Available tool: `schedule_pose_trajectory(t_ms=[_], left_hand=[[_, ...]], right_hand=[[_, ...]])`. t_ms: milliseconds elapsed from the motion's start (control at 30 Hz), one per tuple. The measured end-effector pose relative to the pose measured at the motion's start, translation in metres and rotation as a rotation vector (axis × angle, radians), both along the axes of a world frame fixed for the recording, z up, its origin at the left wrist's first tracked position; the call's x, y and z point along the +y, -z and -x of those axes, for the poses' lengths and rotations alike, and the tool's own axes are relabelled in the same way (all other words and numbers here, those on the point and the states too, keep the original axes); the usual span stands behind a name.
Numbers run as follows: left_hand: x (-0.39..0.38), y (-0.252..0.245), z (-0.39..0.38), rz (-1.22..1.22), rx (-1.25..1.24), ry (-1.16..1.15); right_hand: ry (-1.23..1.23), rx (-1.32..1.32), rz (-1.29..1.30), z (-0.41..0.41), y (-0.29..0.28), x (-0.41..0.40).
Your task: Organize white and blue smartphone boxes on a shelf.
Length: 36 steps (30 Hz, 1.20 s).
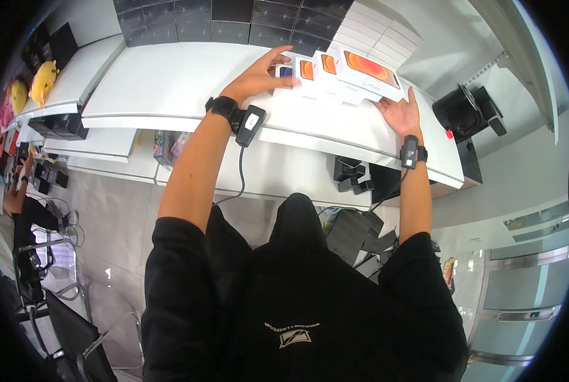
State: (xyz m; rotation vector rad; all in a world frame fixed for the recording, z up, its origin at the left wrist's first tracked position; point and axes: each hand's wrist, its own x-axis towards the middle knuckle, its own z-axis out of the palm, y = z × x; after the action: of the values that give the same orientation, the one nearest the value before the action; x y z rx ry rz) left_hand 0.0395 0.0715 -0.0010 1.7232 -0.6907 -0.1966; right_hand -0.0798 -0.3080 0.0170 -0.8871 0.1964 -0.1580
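Observation:
Several white iPhone boxes (pixel 368 71) form a staggered stack on the white shelf top (pixel 170 81), rising to the right. Their lids carry pictures of orange phones; the leftmost box (pixel 286 71) shows a dark blue one. My left hand (pixel 258 76) is at that left end, its thumb across the front and its fingers spread behind. Whether it grips the box is unclear. At the other end, my right hand (pixel 401 114) is palm up with its thumb apart. Its fingertips reach the lower right edge of the top box and are partly hidden there.
Black boxes (pixel 232 31) and white boxes (pixel 377 33) are stacked along the back. A black device (pixel 461 110) stands right. Small black boxes (pixel 351 174) sit on the lower shelf. Wrist-device cables (pixel 242 174) hang down. Another person (pixel 7 219) is at far left, near chairs (pixel 74 329).

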Motion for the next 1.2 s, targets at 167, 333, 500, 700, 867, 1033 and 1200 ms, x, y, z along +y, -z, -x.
schedule_pose_trajectory(t_ms=[167, 333, 500, 700, 867, 1033, 1200], left_hand=[[0.002, -0.003, 0.003, -0.007, -0.024, 0.023], [-0.003, -0.004, 0.003, -0.126, -0.097, 0.019], [-0.004, 0.000, -0.007, -0.075, -0.093, 0.053], [0.005, -0.032, -0.016, -0.122, -0.199, 0.087], [-0.016, -0.103, -0.009, -0.310, -0.481, 0.070], [-0.069, -0.149, 0.017, -0.681, -0.719, 0.199], [-0.119, -0.160, 0.025, -1.012, -0.647, 0.349]], right_hand=[[-0.100, -0.032, -0.115, 0.005, 0.002, -0.009], [-0.179, -0.213, 0.032, 0.008, 0.004, -0.003], [-0.058, -0.194, -0.051, 0.006, 0.003, -0.001], [-0.002, -0.174, -0.193, 0.009, 0.007, 0.000], [-0.059, -0.163, -0.210, 0.002, 0.010, -0.009], [-0.051, -0.155, -0.212, 0.000, 0.011, -0.009], [-0.035, -0.139, -0.216, 0.003, 0.008, -0.007]])
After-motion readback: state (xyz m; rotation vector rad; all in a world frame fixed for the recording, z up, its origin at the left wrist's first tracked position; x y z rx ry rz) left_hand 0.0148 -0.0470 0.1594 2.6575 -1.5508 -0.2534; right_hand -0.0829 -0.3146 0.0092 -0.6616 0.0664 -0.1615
